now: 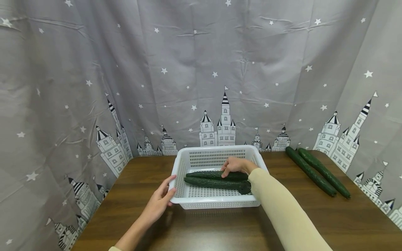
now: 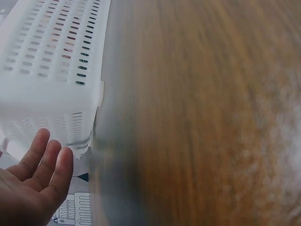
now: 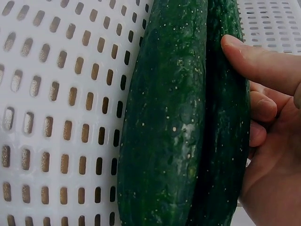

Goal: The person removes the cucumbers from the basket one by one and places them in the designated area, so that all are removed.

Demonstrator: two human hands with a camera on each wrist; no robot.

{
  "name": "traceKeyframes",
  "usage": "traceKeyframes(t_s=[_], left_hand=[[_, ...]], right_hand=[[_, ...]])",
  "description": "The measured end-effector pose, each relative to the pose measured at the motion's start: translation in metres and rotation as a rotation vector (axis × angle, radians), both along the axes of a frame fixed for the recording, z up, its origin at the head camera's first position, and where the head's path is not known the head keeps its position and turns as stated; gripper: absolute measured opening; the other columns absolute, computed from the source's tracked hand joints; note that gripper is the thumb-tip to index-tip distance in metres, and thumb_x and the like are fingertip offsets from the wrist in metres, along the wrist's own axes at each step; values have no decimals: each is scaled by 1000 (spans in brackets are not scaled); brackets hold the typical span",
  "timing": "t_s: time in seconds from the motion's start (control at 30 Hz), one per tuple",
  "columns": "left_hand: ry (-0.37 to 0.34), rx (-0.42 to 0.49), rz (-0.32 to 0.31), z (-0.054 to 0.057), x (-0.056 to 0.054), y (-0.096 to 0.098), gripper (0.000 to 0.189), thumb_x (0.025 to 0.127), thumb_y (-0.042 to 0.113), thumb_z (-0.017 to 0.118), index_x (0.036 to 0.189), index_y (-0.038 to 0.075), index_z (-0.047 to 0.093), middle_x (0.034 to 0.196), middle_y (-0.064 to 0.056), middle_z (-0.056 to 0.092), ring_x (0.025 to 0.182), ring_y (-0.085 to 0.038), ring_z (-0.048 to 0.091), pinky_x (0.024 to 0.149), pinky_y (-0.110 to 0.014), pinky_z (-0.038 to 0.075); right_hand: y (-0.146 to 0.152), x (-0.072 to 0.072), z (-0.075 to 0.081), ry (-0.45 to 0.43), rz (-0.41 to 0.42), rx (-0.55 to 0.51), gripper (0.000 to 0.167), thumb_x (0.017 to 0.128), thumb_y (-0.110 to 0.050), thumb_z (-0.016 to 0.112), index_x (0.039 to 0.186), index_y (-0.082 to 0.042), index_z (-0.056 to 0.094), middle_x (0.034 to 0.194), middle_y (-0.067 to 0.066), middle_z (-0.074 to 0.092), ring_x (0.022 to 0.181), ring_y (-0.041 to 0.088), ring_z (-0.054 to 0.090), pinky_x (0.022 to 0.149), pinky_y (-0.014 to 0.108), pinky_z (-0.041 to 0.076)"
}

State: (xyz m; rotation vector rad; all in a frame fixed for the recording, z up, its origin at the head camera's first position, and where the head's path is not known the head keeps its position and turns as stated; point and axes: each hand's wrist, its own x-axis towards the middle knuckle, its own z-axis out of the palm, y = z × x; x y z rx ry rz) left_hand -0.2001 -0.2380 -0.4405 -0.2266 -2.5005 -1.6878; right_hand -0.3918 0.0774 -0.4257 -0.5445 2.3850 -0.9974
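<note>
Cucumbers, four in all, are split into two pairs on your dark wooden table (image 1: 220,230). Two lie side by side and touching inside a white perforated basket (image 1: 191,202), running left to right across its floor. The farther cucumber (image 1: 204,174) is the one your right hand (image 1: 235,165) grips: the wrist view shows your fingers (image 3: 263,66) curled over its far side, with the nearer cucumber (image 1: 213,183) pressed against it and untouched by the hand. Your cream sleeve (image 1: 282,209) crosses over the basket's right front corner and hides that end of both cucumbers.

Your left hand (image 1: 160,202) rests against the basket's left front corner with its fingers straight and relaxed, holding nothing; the thumb lies along the rim. From the left wrist view, the fingertips (image 2: 51,155) sit just beside the slotted wall.

Two more cucumbers (image 1: 317,170) lie on the table well to the right of the basket, parallel and just beside each other, angled from the back toward the right edge. Nothing lies between them and the basket.

A grey curtain (image 1: 188,69) printed with white stars and castles hangs behind and around the table on three sides.
</note>
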Motion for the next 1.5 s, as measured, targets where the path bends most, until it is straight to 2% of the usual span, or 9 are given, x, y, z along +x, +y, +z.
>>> traceKeyframes(t_s=[0.23, 0.43, 0.63, 0.77, 1.13, 1.5], left_hand=[[-2, 8, -3, -1, 1, 1, 49, 103, 21, 57, 150, 17, 44, 113, -20, 64, 79, -14, 59, 67, -29, 53], [-3, 4, -1, -1, 2, 1, 49, 103, 21, 58, 150, 18, 44, 113, -20, 64, 80, -15, 59, 68, -29, 53], [1, -7, 13, 0, 4, 1, 49, 103, 21, 58, 150, 19, 45, 112, -19, 65, 78, -14, 59, 68, -29, 53], [-7, -12, 6, 0, 3, 2, 48, 103, 22, 58, 150, 20, 45, 113, -20, 64, 79, -14, 60, 69, -29, 53], [11, -11, 13, -2, 4, -2, 49, 103, 19, 58, 150, 16, 45, 110, -19, 64, 76, -12, 58, 67, -30, 52], [-1, -4, -14, 0, 1, 0, 50, 103, 21, 58, 151, 19, 43, 113, -20, 64, 79, -15, 59, 68, -27, 51]], right_hand=[[0, 2, 3, 17, 1, 10, 37, 81, -9, 80, 116, 1, 73, 127, 12, 68, 131, 32, 54, 110, 47, 43], [0, 4, 5, 52, -35, 5, 39, 83, -13, 79, 119, 2, 72, 133, 15, 65, 133, 35, 52, 110, 49, 43], [-3, 3, 2, 57, -29, 29, 36, 86, -16, 78, 119, -2, 72, 133, 11, 66, 136, 34, 50, 110, 48, 43], [-4, 4, 1, 68, -62, 44, 36, 87, -19, 78, 120, -6, 73, 136, 11, 64, 136, 34, 49, 110, 49, 42], [-2, 9, -3, 43, -132, -22, 36, 84, -22, 81, 118, -12, 76, 141, 12, 60, 136, 36, 49, 110, 51, 41], [7, 6, -8, 46, -146, -67, 44, 80, -19, 85, 120, -6, 74, 139, 16, 61, 134, 36, 51, 110, 51, 42]])
